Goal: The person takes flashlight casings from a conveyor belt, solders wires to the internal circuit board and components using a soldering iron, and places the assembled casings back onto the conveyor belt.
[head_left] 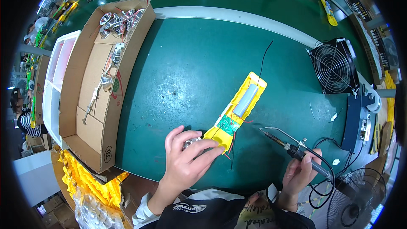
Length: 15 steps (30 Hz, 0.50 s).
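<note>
A yellow flashlight housing half (218, 135) lies tilted on the green bench. In it sit a grey-blue cylindrical battery (246, 100) and a small green circuit board (227, 124), with thin red and black wires. My left hand (186, 157) grips the housing's wide near end, its fingers bent over it. A shiny silver reflector cup (190, 142) shows partly beneath those fingers. To the right, my right hand (300, 170) is closed around a soldering iron (293, 150) with a thin metal feed tube. Its tip points left toward the board and stays apart from it.
A long cardboard box (112, 140) holding several reflectors stands at left, beside a white foam tray (53, 106). A black fan (333, 68) stands at the far right; a blue soldering station (351, 123) sits nearer. The iron's black cable (333, 182) loops beside my right hand.
</note>
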{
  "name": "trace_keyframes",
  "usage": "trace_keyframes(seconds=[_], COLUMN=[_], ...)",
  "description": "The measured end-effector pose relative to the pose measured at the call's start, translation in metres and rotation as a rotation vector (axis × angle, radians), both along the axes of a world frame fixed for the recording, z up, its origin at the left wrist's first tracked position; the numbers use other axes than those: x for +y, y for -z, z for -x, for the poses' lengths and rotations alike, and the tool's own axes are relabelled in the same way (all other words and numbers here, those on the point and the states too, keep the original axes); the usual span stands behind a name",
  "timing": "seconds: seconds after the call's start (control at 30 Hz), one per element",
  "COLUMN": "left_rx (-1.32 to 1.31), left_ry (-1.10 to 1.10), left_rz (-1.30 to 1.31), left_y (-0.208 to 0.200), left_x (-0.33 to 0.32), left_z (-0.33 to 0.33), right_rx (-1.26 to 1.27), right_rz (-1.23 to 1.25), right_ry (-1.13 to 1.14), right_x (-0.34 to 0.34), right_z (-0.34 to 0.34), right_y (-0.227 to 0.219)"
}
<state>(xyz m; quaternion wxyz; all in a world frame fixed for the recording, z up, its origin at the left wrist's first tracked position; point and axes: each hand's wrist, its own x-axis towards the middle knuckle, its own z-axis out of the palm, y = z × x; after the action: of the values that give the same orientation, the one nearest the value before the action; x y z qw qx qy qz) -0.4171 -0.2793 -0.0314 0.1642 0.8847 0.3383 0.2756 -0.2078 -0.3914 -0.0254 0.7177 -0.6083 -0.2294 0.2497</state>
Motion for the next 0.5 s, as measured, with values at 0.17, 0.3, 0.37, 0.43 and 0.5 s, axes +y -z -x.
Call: trace_keyframes(seconds=[0.17,0.3,0.37,0.43,0.5], left_rx=[-0.002,-0.047,-0.066,-0.086,-0.153], left_ry=[-0.009,-0.082,-0.14,-0.196,-0.27], left_rz=[0.03,0.08,0.101,0.122,0.142], left_y=[0.003,0.002,0.001,0.002,0.006], left_x=[0.0,-0.002,-0.003,-0.005,-0.007], left_z=[-0.003,-0.006,-0.009,-0.013,-0.017], right_rx=[0.0,-0.051,-0.073,-0.097,-0.048], right_rz=[0.009,-0.007,-0.002,0.004,-0.054], right_ry=[-0.041,-0.061,-0.059,-0.056,-0.101], right_x=[0.002,0.004,0.007,0.008,0.004], right_z=[-0.002,-0.003,-0.001,-0.001,-0.003], right_y=[-0.002,-0.001,0.0,0.0,-0.001])
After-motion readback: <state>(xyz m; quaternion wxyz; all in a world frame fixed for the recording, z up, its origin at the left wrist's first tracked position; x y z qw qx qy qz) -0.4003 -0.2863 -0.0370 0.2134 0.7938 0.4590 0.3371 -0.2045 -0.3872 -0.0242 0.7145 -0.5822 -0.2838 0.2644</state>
